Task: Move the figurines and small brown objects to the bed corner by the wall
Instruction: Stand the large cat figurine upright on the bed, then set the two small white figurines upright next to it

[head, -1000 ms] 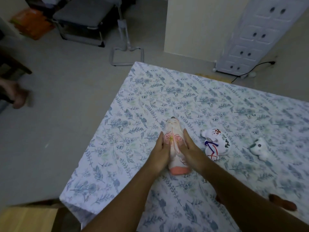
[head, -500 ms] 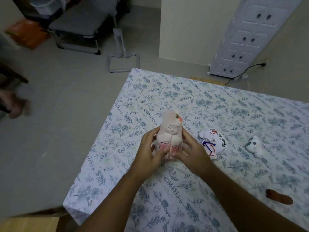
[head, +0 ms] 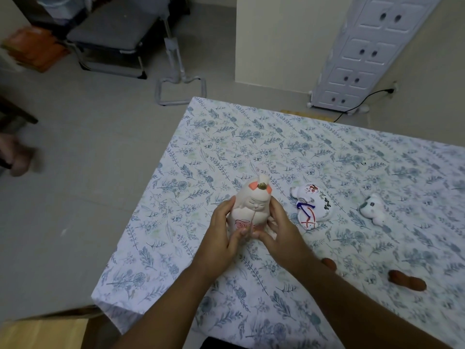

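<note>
I hold a tall white doll figurine (head: 252,202) with pink patches upright between both hands over the floral bed sheet (head: 226,137). My left hand (head: 222,233) grips its left side and my right hand (head: 279,229) its right side, thumbs meeting at its front. To the right a painted white cat figurine (head: 310,206) lies on its side. Farther right lies a small white animal figurine (head: 373,209). A brown peanut-shaped object (head: 407,280) rests near the right. Another small brown object (head: 329,263) peeks out beside my right forearm.
The bed's left edge and far left corner (head: 198,102) border a grey floor. A metal stand (head: 180,86) and a grey folding chair (head: 113,34) stand beyond. A white panelled cabinet (head: 364,51) leans by the wall, with a black cable (head: 362,102) beside it.
The doll figurine lay flat on the sheet under both hands; I have lifted it and turned it upright, its face toward me. The other figurines have not moved.
</note>
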Motion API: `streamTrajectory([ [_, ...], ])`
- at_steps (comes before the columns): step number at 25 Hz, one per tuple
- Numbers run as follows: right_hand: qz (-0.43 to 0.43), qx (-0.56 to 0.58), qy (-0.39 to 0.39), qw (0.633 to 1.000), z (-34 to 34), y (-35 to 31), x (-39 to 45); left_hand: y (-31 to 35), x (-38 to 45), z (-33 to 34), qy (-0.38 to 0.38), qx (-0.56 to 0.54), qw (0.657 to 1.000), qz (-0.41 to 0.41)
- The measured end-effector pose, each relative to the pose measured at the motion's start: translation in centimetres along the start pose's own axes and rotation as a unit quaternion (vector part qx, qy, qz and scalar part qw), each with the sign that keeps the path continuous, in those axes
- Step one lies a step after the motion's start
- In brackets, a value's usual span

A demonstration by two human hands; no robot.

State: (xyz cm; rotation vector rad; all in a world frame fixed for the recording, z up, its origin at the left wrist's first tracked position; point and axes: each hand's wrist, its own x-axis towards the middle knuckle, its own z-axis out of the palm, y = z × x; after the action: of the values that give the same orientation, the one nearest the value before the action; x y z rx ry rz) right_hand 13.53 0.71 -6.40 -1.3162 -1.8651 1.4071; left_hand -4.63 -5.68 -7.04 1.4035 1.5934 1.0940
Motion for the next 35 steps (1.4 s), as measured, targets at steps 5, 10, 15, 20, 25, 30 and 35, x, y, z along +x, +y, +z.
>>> streamTrajectory([
  [5, -0.013, -0.089, 0.014, 0.996, -1.5, -0.7, -1.3, 1.7, -2.1, 1.8, 0.08, 0.064, 0.994, -0.023],
  [10, -0.038, -0.216, 0.097, 0.971, -7.3, 1.7, -4.6, 5.0, -6.2, 7.0, 0.07, 0.131, 0.987, 0.056],
  [15, 0.034, -0.26, 0.176, 0.949, -15.6, 6.8, -6.1, 8.7, -0.6, 15.5, -0.011, 0.121, 0.993, -0.008],
  [20, 0.164, -0.185, 0.231, 0.941, -22.4, 11.2, -3.1, 7.8, 7.8, 19.2, 0.048, 0.138, 0.968, -0.203],
  [25, 0.172, -0.16, 0.161, 0.959, -23.2, 13.8, -1.2, 6.2, 9.8, 21.7, -0.015, 0.202, 0.95, -0.237],
  [30, 0.113, -0.14, 0.176, 0.968, -22.9, 14.3, -1.1, 7.3, 9.8, 23.4, 0.075, 0.066, 0.979, -0.176],
  [35, 0.084, -0.15, 0.151, 0.973, -22.3, 12.6, 0.1, 8.2, 10.2, 23.0, 0.118, 0.069, 0.979, -0.148],
])
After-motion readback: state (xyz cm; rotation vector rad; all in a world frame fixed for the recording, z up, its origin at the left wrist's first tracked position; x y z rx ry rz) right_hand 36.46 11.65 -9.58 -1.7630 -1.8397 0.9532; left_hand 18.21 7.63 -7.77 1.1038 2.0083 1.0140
